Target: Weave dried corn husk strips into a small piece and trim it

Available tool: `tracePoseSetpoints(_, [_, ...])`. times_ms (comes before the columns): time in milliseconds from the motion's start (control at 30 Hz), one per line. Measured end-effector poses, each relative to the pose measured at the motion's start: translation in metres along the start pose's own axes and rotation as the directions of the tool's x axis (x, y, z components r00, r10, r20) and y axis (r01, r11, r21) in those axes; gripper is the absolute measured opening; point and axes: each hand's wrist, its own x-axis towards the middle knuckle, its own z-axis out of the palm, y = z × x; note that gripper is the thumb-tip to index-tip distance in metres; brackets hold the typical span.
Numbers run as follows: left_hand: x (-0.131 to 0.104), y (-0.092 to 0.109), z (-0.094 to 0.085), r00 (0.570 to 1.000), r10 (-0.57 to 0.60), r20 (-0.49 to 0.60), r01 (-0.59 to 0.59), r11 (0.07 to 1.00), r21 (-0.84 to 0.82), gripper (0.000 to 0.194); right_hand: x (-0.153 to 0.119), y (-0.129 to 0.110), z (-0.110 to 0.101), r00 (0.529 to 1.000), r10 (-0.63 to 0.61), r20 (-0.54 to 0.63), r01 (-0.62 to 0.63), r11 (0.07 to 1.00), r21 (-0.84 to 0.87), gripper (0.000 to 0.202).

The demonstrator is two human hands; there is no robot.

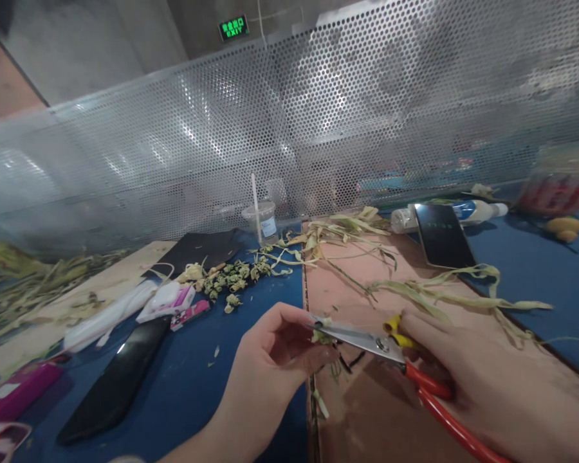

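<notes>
Near the bottom centre, my left hand (275, 360) pinches a small green plant piece (322, 331) between thumb and fingertips. My right hand (492, 379) is wrapped round the scissors (357, 337), which have red handles and metal blades. The blade tips point left and touch or overlap the plant piece. Something yellow (399, 331) shows at my right fingers beside the blades. Below the hands, a pale cut bit (320, 404) lies on the brown board (367, 418). Left of the board, a pile of small green buds (231, 280) rests on the blue surface.
Dried leaves (415, 292) lie across the board. A phone (444, 235) leans on a bottle (480, 211) at the back right. At left are a black case (118, 379), a tissue pack (166, 301) and a magenta box (19, 392). A lidded cup (260, 218) stands before the perforated metal screen (197, 154).
</notes>
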Motion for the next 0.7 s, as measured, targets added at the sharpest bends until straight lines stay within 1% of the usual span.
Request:
tracePoseSetpoints(167, [-0.0001,-0.0003,-0.0003,1.000,-0.001,-0.005,0.001,1.000,0.011,0.022,0.0005,-0.0031,-0.0006,0.999,0.035,0.032,-0.034,0.999,-0.021,0.006])
tracePoseSetpoints(333, [0.0005,0.0011,0.0007,1.000,-0.004,-0.011,0.004,1.000,0.021,0.023,0.0008,0.0001,-0.0033,1.000,0.017,-0.006,-0.017,0.999,-0.030,0.005])
tracePoseSetpoints(467, [0.0007,0.0005,0.0005,1.000,-0.008,-0.010,0.009,0.999,0.040,0.022,-0.0005,0.0031,-0.0036,0.999,0.002,-0.037,-0.003,1.000,-0.020,0.008])
tracePoseSetpoints(700, [-0.0002,-0.0009,0.0000,1.000,-0.006,0.025,0.005,1.000,0.026,0.021,-0.0010,0.0028,-0.0034,1.000,-0.001,-0.007,0.001,1.000,-0.013,0.009])
